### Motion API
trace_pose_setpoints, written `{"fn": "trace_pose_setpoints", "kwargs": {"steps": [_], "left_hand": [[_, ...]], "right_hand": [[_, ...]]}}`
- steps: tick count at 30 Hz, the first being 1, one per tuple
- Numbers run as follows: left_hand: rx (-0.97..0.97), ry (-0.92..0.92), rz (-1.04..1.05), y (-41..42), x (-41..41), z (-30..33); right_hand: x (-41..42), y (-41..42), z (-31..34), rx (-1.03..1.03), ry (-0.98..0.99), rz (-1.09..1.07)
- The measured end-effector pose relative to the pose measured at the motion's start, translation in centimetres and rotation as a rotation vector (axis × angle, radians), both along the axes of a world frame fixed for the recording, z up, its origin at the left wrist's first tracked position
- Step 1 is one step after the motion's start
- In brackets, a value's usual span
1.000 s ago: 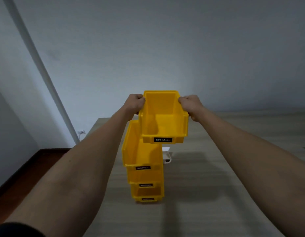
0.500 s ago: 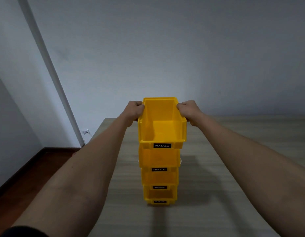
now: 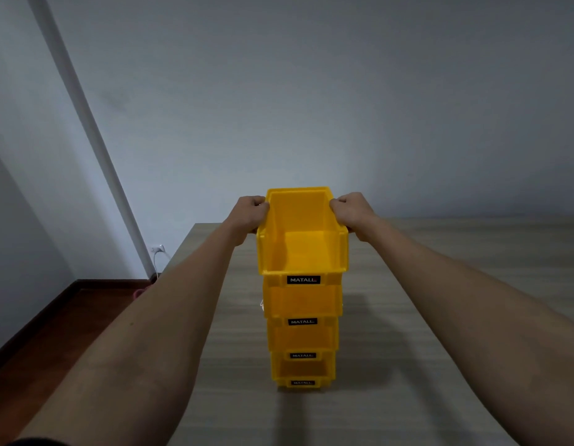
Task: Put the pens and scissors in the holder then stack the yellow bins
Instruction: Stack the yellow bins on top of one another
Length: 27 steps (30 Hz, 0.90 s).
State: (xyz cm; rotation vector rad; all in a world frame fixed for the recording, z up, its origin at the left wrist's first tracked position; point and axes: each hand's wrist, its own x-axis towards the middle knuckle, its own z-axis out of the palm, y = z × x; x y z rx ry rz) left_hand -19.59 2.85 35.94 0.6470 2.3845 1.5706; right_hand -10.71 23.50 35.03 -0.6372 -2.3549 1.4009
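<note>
A tower of yellow bins stands on the wooden table (image 3: 440,317), each bin with a black MATALL label on its front. The top yellow bin (image 3: 303,249) sits squarely on the stack of three bins below it (image 3: 303,342). My left hand (image 3: 252,214) grips the top bin's left rim and my right hand (image 3: 351,214) grips its right rim. The holder, pens and scissors are hidden; only a sliver of something white shows behind the stack.
The table's left edge (image 3: 182,249) drops to a dark wooden floor (image 3: 54,333). A wall socket with a white cable (image 3: 157,251) sits low on the wall beside a white vertical pipe (image 3: 86,123). A grey wall runs behind the table.
The top bin has come down from the air onto the stack, and the lower bins, earlier skewed, now stand in one straight column. Both hands kept their hold.
</note>
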Motion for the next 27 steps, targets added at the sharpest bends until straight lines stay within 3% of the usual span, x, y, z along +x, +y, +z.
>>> {"fn": "trace_pose_setpoints", "kwargs": {"steps": [12, 23, 27], "left_hand": [[0.037, -0.037, 0.032, 0.3, 0.1, -0.6], [0.135, -0.101, 0.065, 0.3, -0.2, -1.8], [0.124, -0.171, 0.089, -0.1, -1.0, -2.4]], "right_hand": [[-0.2, 0.3, -0.1, -0.004, -0.018, 0.013], [0.6, -0.2, -0.2, -0.322, -0.034, 0.027], [1.0, 0.3, -0.9, -0.341, -0.051, 0.084]]}}
